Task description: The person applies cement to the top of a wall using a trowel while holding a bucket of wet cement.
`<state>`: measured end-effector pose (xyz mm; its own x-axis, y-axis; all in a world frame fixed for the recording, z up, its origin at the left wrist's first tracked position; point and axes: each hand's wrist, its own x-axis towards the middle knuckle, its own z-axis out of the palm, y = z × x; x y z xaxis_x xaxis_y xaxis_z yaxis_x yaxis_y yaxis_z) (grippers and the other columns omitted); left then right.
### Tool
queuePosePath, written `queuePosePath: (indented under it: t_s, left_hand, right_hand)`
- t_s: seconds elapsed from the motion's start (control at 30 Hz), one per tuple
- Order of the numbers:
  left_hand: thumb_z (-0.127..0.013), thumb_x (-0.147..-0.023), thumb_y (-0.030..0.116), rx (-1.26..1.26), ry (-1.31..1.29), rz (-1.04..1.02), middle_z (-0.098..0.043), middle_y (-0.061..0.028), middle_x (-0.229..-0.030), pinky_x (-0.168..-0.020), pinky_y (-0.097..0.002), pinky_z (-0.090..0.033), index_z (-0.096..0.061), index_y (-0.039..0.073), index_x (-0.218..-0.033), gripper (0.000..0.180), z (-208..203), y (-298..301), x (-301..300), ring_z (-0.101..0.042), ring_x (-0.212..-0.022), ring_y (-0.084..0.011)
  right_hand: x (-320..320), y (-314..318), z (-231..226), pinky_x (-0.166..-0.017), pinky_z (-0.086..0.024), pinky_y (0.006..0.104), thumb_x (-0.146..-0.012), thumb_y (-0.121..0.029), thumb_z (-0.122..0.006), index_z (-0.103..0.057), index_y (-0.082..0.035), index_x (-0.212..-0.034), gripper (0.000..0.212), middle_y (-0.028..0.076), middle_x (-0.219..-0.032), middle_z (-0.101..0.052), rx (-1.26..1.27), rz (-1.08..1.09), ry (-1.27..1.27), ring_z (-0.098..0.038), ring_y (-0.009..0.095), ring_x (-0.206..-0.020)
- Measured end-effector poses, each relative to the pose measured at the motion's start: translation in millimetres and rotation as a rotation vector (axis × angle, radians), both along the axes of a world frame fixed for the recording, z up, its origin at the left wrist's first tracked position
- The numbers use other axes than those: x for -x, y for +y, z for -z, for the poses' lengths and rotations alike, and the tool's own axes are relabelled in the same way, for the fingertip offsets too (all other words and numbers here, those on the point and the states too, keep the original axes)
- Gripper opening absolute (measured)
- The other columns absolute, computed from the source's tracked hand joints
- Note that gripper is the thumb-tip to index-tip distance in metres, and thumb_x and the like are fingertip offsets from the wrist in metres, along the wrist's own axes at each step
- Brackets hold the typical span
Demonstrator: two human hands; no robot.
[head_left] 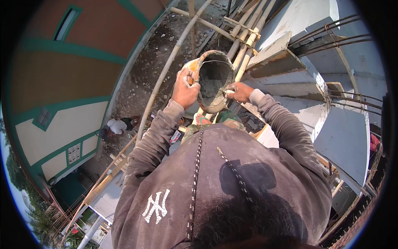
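In front of my chest, a worn bucket [192,65] tips so that its mouth faces up toward me. Grey residue, wet-looking mortar or cement [212,83], coats its inside; how much it holds I cannot tell. My left hand [185,88] closes on the bucket's left side near the rim, thumb toward the mouth. On the opposite side, my right hand [240,92] grips the lower right of the rim. A thin wire handle crosses the top of the opening. Below the bucket, a sandalled foot [202,120] shows partly.
Bamboo poles [166,68] run along the left and beyond the bucket, high above rubble-strewn ground [143,70]. At right stand pale block walls [286,108] with a rough concrete ledge [273,62] and protruding rebar [331,40]. Down at left, another person [117,126] bends beside a green-trimmed building [70,93].
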<state>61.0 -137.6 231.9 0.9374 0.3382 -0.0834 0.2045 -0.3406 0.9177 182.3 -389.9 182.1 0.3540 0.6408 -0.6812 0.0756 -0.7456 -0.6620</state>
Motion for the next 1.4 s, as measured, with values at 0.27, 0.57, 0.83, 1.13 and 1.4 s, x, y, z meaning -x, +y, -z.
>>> queuePosePath:
  t_s: [0.27,0.57,0.83,1.13,1.4]
  left_hand:
    - [-0.058,-0.079,-0.005,0.103,0.082,0.172,-0.053,-0.0079,-0.102,-0.08,-0.0301,-0.05,-0.056,0.0,-0.106,0.029,12.3,-6.9,-11.2,-0.055,-0.092,-0.0157]
    - [-0.058,-0.077,-0.004,0.003,0.079,0.247,-0.052,-0.003,-0.091,-0.068,-0.0275,-0.048,-0.051,0.005,-0.097,0.023,13.0,-9.7,-46.9,-0.051,-0.08,-0.0108]
    - [-0.057,-0.079,-0.007,0.489,0.184,-0.02,-0.056,-0.0048,-0.082,-0.049,-0.0282,-0.048,-0.047,0.007,-0.097,0.026,31.5,-34.5,-76.0,-0.057,-0.061,-0.013]
    - [-0.055,-0.085,-0.001,0.651,0.438,-0.22,-0.059,-0.0079,-0.078,-0.051,-0.0326,-0.053,-0.045,0.01,-0.102,0.022,71.4,-46.3,-92.7,-0.06,-0.062,-0.0171]
    - [-0.051,-0.082,-0.003,0.739,0.444,-0.404,-0.056,-0.0067,-0.068,-0.055,-0.0371,-0.053,-0.051,0.005,-0.083,0.008,129.1,-1.7,-39.1,-0.055,-0.053,-0.0165]
  right_hand:
    - [55.4,-19.3,42.0,-0.053,-0.042,0.0272,-0.097,-0.019,-0.065,-0.067,-0.004,-0.121,0.029,-0.004,-0.075,-0.059,-0.165,0.265,0.314,-0.05,0.008,-0.059]
    - [57.1,-27.2,18.9,-0.052,-0.043,0.0283,-0.095,-0.02,-0.066,-0.065,-0.002,-0.126,0.036,0.002,-0.078,-0.063,-0.347,0.419,0.302,-0.052,0.01,-0.057]
    - [37.6,-58.7,-27.1,-0.047,-0.041,0.0251,-0.097,-0.02,-0.065,-0.066,-0.003,-0.12,0.029,0.0,-0.076,-0.061,-0.323,0.67,0.289,-0.051,0.007,-0.052]
    - [34.3,-121.5,-99.4,-0.048,-0.044,0.0236,-0.096,-0.017,-0.06,-0.064,-0.004,-0.128,0.035,0.002,-0.079,-0.062,-0.372,1.054,0.168,-0.055,0.008,-0.057]
    - [-42.8,-154.5,-59.4,-0.075,-0.055,0.0361,-0.091,-0.013,-0.066,-0.057,0.005,-0.133,0.047,0.016,-0.1,-0.068,-0.284,1.326,-0.983,-0.066,0.025,-0.08]
